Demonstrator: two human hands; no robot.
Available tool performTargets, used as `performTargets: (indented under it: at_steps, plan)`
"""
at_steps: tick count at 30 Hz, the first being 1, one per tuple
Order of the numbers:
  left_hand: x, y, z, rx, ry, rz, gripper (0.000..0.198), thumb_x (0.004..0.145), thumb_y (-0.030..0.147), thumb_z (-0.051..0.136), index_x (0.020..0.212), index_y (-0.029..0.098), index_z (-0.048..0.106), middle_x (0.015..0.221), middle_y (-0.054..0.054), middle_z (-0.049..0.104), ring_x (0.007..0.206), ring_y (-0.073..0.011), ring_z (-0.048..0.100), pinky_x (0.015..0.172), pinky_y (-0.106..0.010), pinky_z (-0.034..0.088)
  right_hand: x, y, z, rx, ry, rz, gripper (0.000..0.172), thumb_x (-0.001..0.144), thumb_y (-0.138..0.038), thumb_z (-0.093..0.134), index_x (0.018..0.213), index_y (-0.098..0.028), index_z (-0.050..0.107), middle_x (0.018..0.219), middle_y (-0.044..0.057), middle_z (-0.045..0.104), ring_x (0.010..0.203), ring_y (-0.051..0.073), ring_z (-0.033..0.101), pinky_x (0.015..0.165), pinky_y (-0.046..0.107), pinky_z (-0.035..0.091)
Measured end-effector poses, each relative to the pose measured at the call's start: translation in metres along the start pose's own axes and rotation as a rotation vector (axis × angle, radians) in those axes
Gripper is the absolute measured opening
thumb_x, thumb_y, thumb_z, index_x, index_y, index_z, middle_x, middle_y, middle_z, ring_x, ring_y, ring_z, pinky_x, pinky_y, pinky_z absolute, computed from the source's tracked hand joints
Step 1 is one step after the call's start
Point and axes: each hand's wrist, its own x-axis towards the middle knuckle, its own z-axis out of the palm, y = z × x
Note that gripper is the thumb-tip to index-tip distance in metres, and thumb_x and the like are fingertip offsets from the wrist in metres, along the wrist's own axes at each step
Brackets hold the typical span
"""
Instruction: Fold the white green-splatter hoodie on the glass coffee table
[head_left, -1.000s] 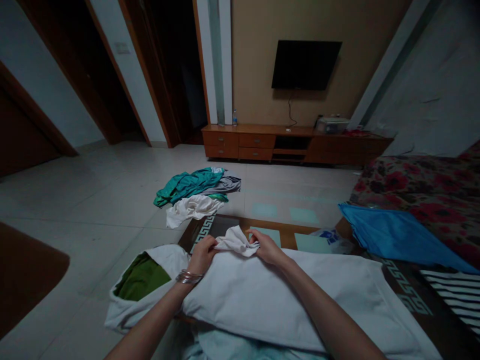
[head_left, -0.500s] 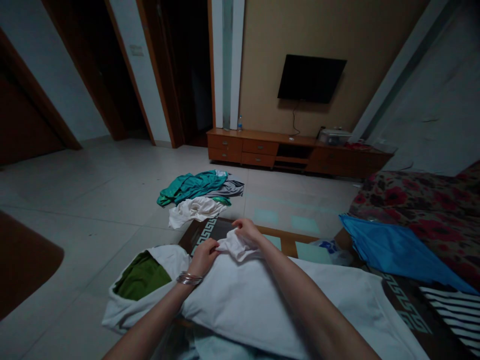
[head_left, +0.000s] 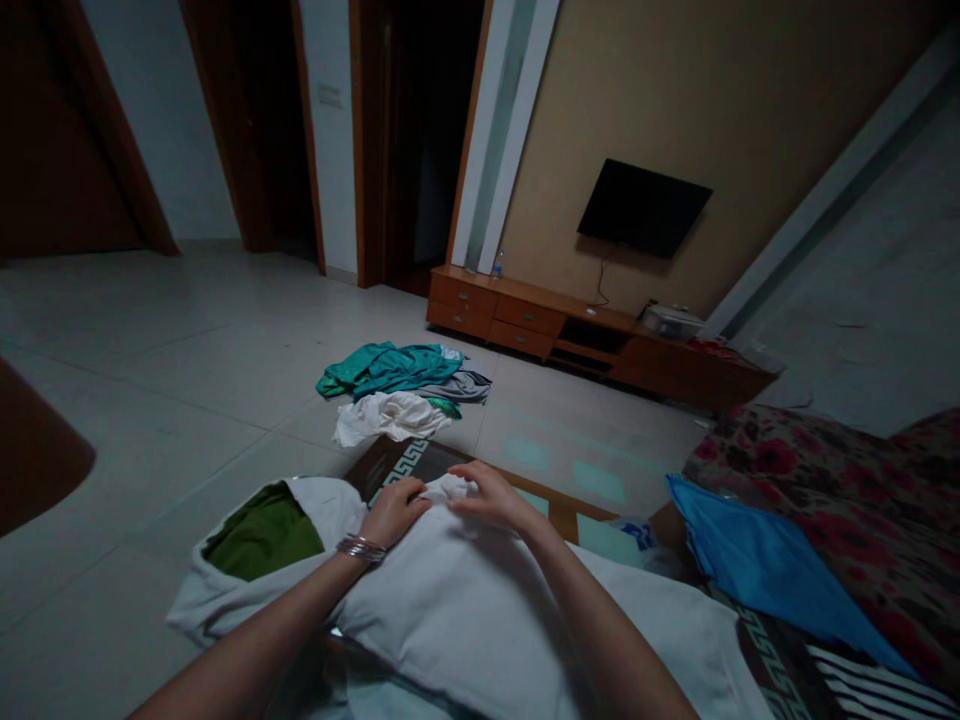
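A white garment [head_left: 465, 610] lies spread over a low glass-topped table [head_left: 559, 510] in front of me. My left hand [head_left: 391, 511], with bracelets at the wrist, pinches the garment's bunched far edge. My right hand [head_left: 491, 496] lies on the same bunched edge, fingers curled over the cloth, right next to the left hand. A green patch [head_left: 262, 530] shows inside the garment's left end, which hangs off the table.
A pile of teal, grey and white clothes [head_left: 397, 390] lies on the tiled floor beyond the table. A blue cloth [head_left: 757, 565] and a floral-covered seat [head_left: 847, 500] are at right. A wooden TV cabinet [head_left: 585, 340] stands against the far wall.
My right hand has folded the raised white flap down toward the left hand and now presses it flat. The view has tilted and shifted.
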Motion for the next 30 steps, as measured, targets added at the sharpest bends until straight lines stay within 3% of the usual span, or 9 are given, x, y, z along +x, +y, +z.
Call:
performTargets:
  at_steps: [4,9,15,20,23,26,30]
  plan:
    - [-0.001,-0.001,-0.002,-0.038,-0.002,-0.021,0.018,0.080,0.032,0.049,0.080,0.017,0.060,0.085,-0.004,0.063,0.081,-0.0180,0.057,0.074,-0.027,0.039,0.023,0.019,0.004,-0.150,0.052,0.231,0.028,0.075,-0.014,0.055,0.099,-0.017,0.071,0.096,0.005,0.071,0.086,0.016,0.063,0.074,0.023,0.043]
    - [-0.001,-0.001,-0.003,-0.044,0.015,-0.041,0.021,0.081,0.032,0.048,0.084,0.017,0.062,0.091,-0.006,0.065,0.087,-0.0188,0.057,0.078,-0.027,0.039,0.047,0.046,0.014,-0.291,0.116,0.393,0.019,0.076,-0.019,0.060,0.090,-0.019,0.072,0.091,0.004,0.072,0.084,0.016,0.064,0.068,0.021,0.041]
    - [0.019,-0.003,-0.008,0.094,-0.111,-0.147,0.028,0.088,0.034,0.039,0.084,0.018,0.062,0.089,-0.004,0.067,0.086,-0.0171,0.059,0.072,-0.024,0.038,0.049,0.046,0.040,-0.419,0.230,0.499,0.022,0.086,-0.018,0.049,0.095,-0.014,0.069,0.101,0.015,0.068,0.096,0.024,0.061,0.077,0.029,0.042]
    - [0.044,-0.005,-0.013,0.211,-0.220,-0.226,0.021,0.085,0.028,0.047,0.078,0.016,0.063,0.085,-0.006,0.068,0.082,-0.0180,0.062,0.066,-0.024,0.038,0.050,0.042,0.044,-0.440,0.291,0.563,0.023,0.089,-0.021,0.048,0.104,-0.011,0.063,0.105,0.018,0.066,0.096,0.024,0.062,0.078,0.030,0.043]
    - [0.044,0.000,-0.009,0.310,-0.207,-0.267,0.022,0.087,0.025,0.044,0.086,0.015,0.063,0.093,-0.012,0.068,0.087,-0.0228,0.063,0.069,-0.028,0.040,0.052,0.045,0.036,-0.399,0.300,0.593,0.024,0.089,-0.026,0.051,0.104,-0.012,0.063,0.101,0.017,0.067,0.093,0.023,0.064,0.075,0.029,0.043]
    - [0.034,0.008,-0.002,0.394,-0.180,-0.281,0.027,0.090,0.024,0.035,0.098,0.014,0.060,0.097,-0.016,0.068,0.091,-0.0266,0.064,0.072,-0.033,0.042,0.047,0.055,0.015,-0.314,0.284,0.597,0.033,0.093,-0.037,0.042,0.097,-0.014,0.066,0.094,0.014,0.070,0.086,0.020,0.065,0.070,0.026,0.042]
    - [0.028,0.014,0.000,0.432,-0.188,-0.280,0.028,0.091,0.023,0.033,0.101,0.015,0.057,0.097,-0.017,0.068,0.093,-0.0277,0.064,0.076,-0.036,0.044,0.011,0.072,-0.022,-0.209,0.274,0.556,0.049,0.096,-0.040,0.028,0.090,-0.015,0.069,0.087,0.011,0.071,0.080,0.016,0.063,0.068,0.023,0.041]
